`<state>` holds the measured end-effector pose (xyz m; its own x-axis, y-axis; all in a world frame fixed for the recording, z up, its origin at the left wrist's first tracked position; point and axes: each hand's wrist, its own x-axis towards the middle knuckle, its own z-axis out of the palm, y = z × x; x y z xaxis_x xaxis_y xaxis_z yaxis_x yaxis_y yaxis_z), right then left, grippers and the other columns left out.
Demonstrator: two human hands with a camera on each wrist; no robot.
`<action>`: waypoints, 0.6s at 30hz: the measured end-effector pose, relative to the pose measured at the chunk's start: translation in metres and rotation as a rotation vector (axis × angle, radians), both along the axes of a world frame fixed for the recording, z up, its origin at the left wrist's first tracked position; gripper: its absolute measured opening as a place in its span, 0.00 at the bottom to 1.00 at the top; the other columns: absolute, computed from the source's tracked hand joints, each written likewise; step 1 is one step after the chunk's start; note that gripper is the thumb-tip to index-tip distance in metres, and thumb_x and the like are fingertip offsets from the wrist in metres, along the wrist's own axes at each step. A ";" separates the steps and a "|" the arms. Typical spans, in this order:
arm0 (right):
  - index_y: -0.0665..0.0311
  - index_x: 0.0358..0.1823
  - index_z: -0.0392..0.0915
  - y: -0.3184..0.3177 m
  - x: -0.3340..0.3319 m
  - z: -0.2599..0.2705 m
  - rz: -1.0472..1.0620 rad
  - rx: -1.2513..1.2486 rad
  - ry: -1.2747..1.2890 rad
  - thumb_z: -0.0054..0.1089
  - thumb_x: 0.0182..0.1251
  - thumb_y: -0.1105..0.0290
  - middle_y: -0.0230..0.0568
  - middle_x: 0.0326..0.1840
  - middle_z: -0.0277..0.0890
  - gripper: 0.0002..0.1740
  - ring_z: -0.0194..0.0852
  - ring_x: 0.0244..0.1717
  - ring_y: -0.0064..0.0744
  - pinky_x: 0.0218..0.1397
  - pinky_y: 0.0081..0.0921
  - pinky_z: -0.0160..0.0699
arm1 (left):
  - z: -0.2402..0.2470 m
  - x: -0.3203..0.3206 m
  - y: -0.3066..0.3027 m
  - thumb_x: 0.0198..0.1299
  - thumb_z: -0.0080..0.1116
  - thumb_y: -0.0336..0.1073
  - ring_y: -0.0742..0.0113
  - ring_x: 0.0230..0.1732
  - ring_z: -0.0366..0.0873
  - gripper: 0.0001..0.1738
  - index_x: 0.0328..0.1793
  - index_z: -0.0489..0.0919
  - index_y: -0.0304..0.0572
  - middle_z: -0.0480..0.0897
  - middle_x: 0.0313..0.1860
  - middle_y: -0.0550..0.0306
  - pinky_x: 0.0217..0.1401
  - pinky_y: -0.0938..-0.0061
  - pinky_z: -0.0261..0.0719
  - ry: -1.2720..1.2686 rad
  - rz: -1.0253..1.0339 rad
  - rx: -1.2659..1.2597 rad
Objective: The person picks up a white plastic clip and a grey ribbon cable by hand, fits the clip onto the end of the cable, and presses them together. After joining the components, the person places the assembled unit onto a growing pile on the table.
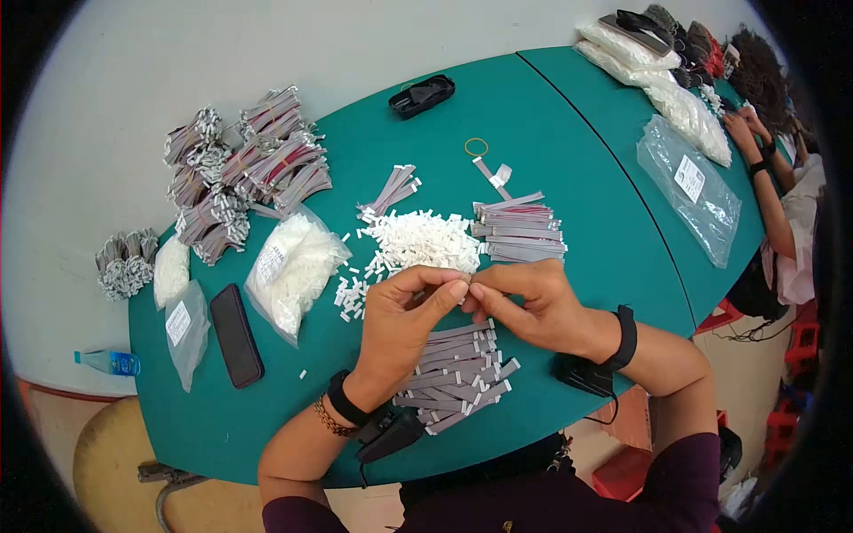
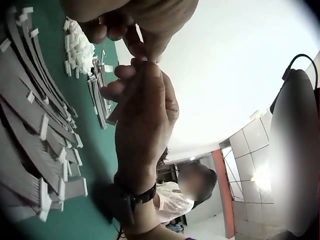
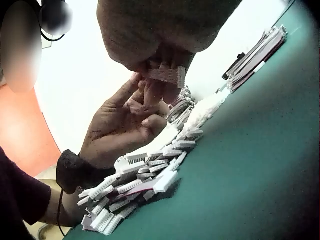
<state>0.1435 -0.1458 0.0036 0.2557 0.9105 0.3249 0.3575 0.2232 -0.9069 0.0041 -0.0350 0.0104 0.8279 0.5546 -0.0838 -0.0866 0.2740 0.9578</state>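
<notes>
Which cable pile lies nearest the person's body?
The cable pile in front of the heap of white pieces; the others lie beside or behind them.

Your right hand (image 1: 540,311) holds a short, flat grey cable (image 3: 164,75), its white plug end poking out under your curled fingers. Your left hand (image 1: 397,322) pinches a small thing right at your right fingertips, too hidden to tell what. Just past your hands lies a messy heap of little white pieces (image 1: 422,242). Closer to you, more grey cables (image 1: 453,362) with white ends lie in a loose pile.
</notes>
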 end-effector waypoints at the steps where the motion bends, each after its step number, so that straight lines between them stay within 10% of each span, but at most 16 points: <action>1: 0.69 0.33 0.78 0.000 0.000 0.001 0.010 -0.003 0.019 0.53 0.65 0.73 0.38 0.24 0.78 0.07 0.79 0.24 0.25 0.25 0.20 0.75 | 0.000 0.000 0.001 0.57 0.61 0.29 0.76 0.38 0.76 0.08 0.41 0.80 0.34 0.82 0.36 0.57 0.43 0.82 0.71 -0.003 -0.003 0.026; 18: 0.69 0.35 0.78 0.002 0.004 -0.004 0.127 -0.226 0.543 0.53 0.68 0.69 0.32 0.26 0.76 0.10 0.72 0.26 0.15 0.30 0.15 0.75 | -0.004 0.002 0.008 0.59 0.60 0.34 0.86 0.25 0.64 0.07 0.37 0.82 0.37 0.80 0.29 0.66 0.27 0.87 0.59 0.048 0.018 0.212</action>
<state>0.1473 -0.1441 -0.0003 0.2152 0.9762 -0.0273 -0.1873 0.0138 -0.9822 0.0065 -0.0268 0.0060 0.8154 0.5788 -0.0028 -0.0424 0.0644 0.9970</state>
